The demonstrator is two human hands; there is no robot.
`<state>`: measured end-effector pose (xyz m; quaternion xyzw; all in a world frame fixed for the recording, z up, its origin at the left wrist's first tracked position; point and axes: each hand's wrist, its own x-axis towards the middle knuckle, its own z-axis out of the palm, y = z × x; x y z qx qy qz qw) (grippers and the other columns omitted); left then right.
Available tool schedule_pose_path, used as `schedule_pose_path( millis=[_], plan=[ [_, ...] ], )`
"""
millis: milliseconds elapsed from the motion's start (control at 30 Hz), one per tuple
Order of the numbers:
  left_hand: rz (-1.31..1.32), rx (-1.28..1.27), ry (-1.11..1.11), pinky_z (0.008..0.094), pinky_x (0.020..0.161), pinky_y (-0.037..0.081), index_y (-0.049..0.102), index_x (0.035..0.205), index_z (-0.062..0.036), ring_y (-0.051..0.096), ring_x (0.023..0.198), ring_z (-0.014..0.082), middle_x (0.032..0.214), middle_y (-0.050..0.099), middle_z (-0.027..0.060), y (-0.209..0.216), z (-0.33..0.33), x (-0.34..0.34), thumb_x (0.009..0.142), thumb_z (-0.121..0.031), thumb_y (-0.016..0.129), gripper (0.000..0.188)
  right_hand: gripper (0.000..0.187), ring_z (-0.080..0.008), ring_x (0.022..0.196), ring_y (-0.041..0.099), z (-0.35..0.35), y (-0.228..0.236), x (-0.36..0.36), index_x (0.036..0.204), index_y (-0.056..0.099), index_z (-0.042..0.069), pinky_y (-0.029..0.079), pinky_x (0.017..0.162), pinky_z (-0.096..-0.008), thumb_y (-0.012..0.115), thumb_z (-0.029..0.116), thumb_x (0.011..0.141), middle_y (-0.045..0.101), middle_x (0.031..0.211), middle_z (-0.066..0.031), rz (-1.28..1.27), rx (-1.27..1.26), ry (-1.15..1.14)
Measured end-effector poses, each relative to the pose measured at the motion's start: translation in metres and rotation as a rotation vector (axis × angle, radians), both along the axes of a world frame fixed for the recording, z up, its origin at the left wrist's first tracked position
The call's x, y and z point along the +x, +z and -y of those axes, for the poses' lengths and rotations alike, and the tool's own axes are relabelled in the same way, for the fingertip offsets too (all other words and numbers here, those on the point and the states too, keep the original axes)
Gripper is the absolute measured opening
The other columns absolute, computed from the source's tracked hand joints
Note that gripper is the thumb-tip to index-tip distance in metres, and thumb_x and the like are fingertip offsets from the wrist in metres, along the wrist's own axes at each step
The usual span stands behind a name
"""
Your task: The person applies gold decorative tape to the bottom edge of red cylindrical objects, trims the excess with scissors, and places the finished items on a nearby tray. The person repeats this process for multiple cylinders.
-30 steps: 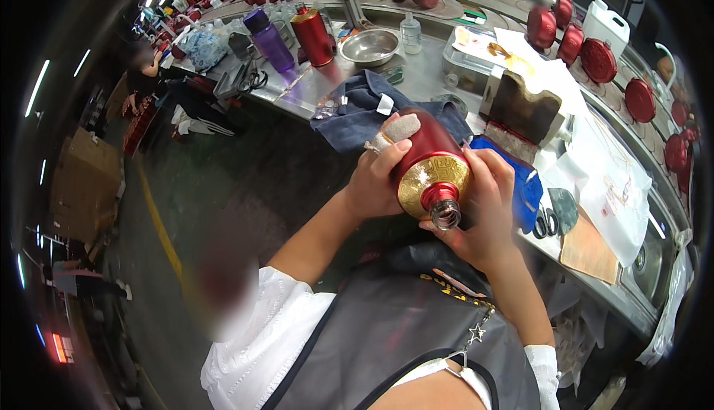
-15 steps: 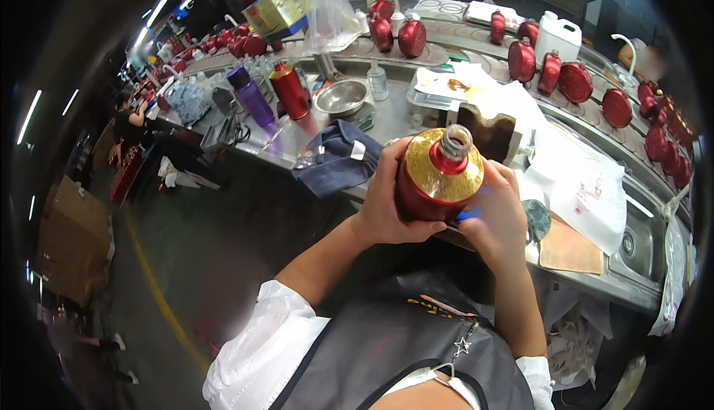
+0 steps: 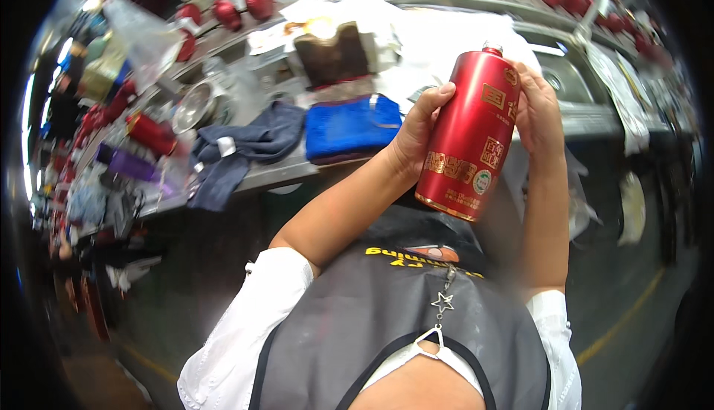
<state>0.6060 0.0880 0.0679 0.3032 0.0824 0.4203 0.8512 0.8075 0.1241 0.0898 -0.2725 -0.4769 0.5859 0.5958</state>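
Note:
A tall red bottle [image 3: 467,129] with gold printing is held up in front of my apron, its mouth at the top and its body slightly tilted. My left hand [image 3: 418,131] grips its left side, with the thumb laid along the front and the other fingers hidden behind. On the opposite side, my right hand [image 3: 541,109] is closed around the upper edge. Left of the bottle lies a bright blue cloth pad [image 3: 349,131] at the bench edge, in front of a dark brown notched stand [image 3: 332,56].
A grey-blue cloth [image 3: 256,138] hangs over the bench edge beside a metal bowl [image 3: 195,106]. A red bottle with a gold end [image 3: 151,133] and a purple bottle [image 3: 128,164] stand farther left. White sheets [image 3: 439,34] cover the bench toward the sink [image 3: 569,75]. Several round red bottles [image 3: 259,1] line the back.
The bottle has tipped from showing its gold shoulder and open neck to showing its printed side. Both hands have moved right with it, and the head view has turned right.

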Motion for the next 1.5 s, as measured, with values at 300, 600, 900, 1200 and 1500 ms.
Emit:
schedule_pose_path(
  millis=[300,600,900,1200,1500],
  plan=[
    [0.160,-0.199,-0.364,0.0472,0.087,0.062,0.047,0.141,0.0041,0.072,0.101,0.0402,0.120,0.066,0.0285,-0.065,-0.005,0.071,0.087,-0.063,0.064,0.088,0.038,-0.0123,0.085,0.073,0.026,-0.043,0.089,0.111,0.067,0.001,0.061,0.075,-0.0266,0.065,0.038,0.102,0.075,0.100,-0.0075,0.163,-0.343,-0.088],
    [0.295,-0.537,-0.633,0.0454,0.085,0.063,0.053,0.131,0.0034,0.074,0.095,0.0287,0.112,0.070,0.0197,-0.092,-0.010,0.094,0.092,-0.040,0.072,0.061,0.041,-0.0130,0.081,0.074,0.043,-0.065,0.123,0.107,0.067,0.006,0.062,0.072,-0.0291,0.067,0.047,0.099,0.075,0.097,-0.0072,0.232,-0.548,-0.165],
    [-0.014,-0.437,-0.786,0.0424,0.082,0.063,0.054,0.127,0.0044,0.074,0.090,0.0262,0.109,0.070,0.0190,-0.089,0.020,0.136,0.089,-0.038,0.077,0.062,0.037,-0.0109,0.079,0.071,0.133,-0.077,0.163,0.103,0.068,0.007,0.059,0.070,-0.0256,0.070,0.044,0.098,0.074,0.094,-0.0039,0.229,-0.662,-0.394],
    [-0.712,0.447,-0.683,0.0394,0.082,0.060,0.051,0.121,0.0122,0.073,0.096,0.0305,0.111,0.068,0.0267,-0.072,0.082,0.209,0.066,-0.047,0.087,0.089,0.031,-0.0014,0.059,0.047,0.253,-0.077,0.222,0.102,0.069,0.005,0.041,0.058,-0.0171,0.070,0.035,0.096,0.067,0.084,0.0029,0.362,-0.614,-0.538],
    [-0.809,1.054,-0.604,0.0407,0.095,0.055,0.048,0.134,0.0115,0.069,0.107,0.0382,0.118,0.065,0.0306,-0.058,0.164,0.307,0.062,-0.052,0.089,0.104,0.036,-0.0011,0.058,0.052,0.374,-0.070,0.276,0.101,0.067,0.008,0.036,0.046,-0.0175,0.069,0.044,0.098,0.063,0.078,0.0050,0.452,-0.656,-0.825]
  ],
)
